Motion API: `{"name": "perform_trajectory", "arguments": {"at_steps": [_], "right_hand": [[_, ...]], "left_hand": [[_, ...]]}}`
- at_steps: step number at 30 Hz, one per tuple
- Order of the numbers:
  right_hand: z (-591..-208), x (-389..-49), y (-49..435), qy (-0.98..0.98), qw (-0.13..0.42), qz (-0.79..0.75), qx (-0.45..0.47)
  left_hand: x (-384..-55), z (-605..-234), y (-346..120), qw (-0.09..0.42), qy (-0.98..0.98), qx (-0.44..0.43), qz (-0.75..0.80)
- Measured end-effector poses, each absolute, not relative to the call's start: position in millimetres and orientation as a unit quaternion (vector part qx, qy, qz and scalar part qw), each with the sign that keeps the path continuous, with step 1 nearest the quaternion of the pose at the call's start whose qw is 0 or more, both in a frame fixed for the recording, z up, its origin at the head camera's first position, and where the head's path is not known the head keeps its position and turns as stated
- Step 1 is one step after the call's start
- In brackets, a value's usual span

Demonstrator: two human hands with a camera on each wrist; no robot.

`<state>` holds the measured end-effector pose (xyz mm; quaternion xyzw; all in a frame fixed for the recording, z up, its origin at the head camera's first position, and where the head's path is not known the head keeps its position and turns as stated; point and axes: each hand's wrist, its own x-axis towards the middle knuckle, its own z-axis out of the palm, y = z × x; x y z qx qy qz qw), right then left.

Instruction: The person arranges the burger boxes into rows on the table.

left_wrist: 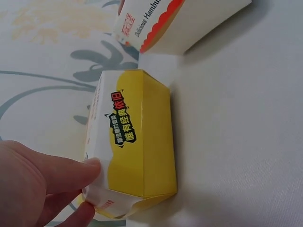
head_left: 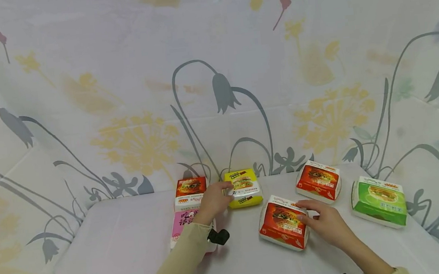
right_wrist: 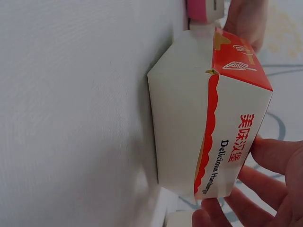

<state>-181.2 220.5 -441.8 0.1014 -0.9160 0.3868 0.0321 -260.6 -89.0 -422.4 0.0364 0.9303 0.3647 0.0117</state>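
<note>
A yellow-and-white burger box (head_left: 244, 189) lies toward the back of the table. My left hand (head_left: 213, 203) is at its left side, thumb and fingertips touching the edge; the left wrist view shows the thumb on a white corner of the yellow box (left_wrist: 142, 142). A red-and-white burger box (head_left: 283, 223) lies nearer, right of the middle. My right hand (head_left: 326, 220) touches its right edge with thumb and fingers. The right wrist view shows this red-and-white box (right_wrist: 208, 127) from the side, lettered "Delicious Hamburger", with the fingers lightly against it. Both boxes are closed.
Another red box (head_left: 319, 181) and a green box (head_left: 380, 201) lie at the right. On the left, a red-and-white box (head_left: 187, 197) stands behind a pink box (head_left: 180, 222), partly hidden by my left arm. A floral cloth (head_left: 219, 132) hangs behind the white table (head_left: 107, 253).
</note>
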Motion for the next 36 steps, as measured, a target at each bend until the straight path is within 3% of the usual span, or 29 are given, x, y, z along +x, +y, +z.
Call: {"name": "perform_trajectory", "arguments": {"at_steps": [25,36], "right_hand": [[-444.0,-183.8,172.6,-0.901,-0.007,0.423,0.095],[-442.4,-188.5,165.5,-0.899,-0.015,0.423,0.115]], "left_hand": [[-255.7,-421.6,-89.4,-0.023,0.908,0.040,0.416],[-231.0,-411.9,-100.8,0.019,0.887,0.103,0.450]]}}
